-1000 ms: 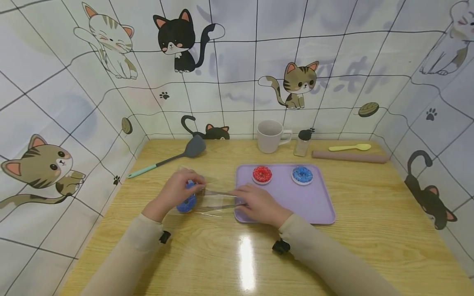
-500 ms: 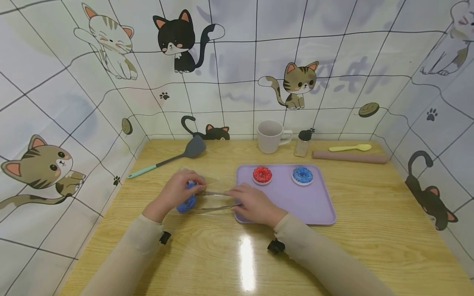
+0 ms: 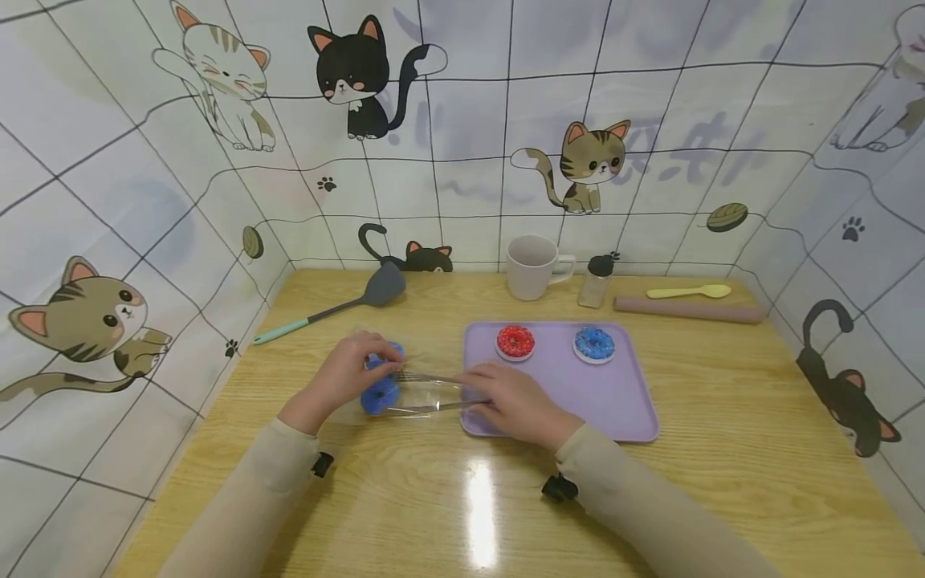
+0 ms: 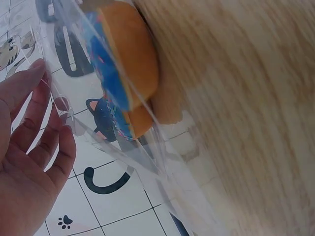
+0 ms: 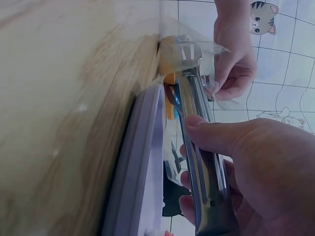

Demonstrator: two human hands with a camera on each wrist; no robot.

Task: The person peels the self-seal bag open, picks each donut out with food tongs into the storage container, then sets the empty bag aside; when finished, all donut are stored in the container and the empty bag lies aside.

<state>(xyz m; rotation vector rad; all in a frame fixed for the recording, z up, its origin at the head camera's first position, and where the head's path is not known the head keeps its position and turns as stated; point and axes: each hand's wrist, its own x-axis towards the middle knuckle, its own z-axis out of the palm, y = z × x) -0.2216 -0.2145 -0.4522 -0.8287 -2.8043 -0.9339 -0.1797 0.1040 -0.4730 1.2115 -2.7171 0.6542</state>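
My left hand point(image 3: 343, 373) pinches the edge of a clear plastic bag point(image 5: 216, 47) between thumb and fingers, above the table. Two blue-iced toy donuts point(image 3: 379, 396) lie in the bag, one behind the other and partly under the hand. Their tan sides show in the left wrist view. My right hand point(image 3: 515, 405) grips a pair of metal tongs point(image 5: 204, 182), thumb on one arm and fingers on the other. The arms stand apart, and the slotted tips reach into the bag's mouth, right at the near donut. That hand is over the tray's left edge.
A purple tray point(image 3: 578, 413) bears a red donut point(image 3: 515, 342) and a blue donut point(image 3: 594, 344). Behind are a mug point(image 3: 531, 269), a black-capped shaker point(image 3: 596, 281), a rolling pin point(image 3: 686, 309) and a yellow spoon point(image 3: 689, 292). A spatula point(image 3: 383, 285) lies back left.
The right hand with the tongs first goes slightly left, then back right. The near donut in the bag has shifted a little to the right; the left hand stays at the bag.
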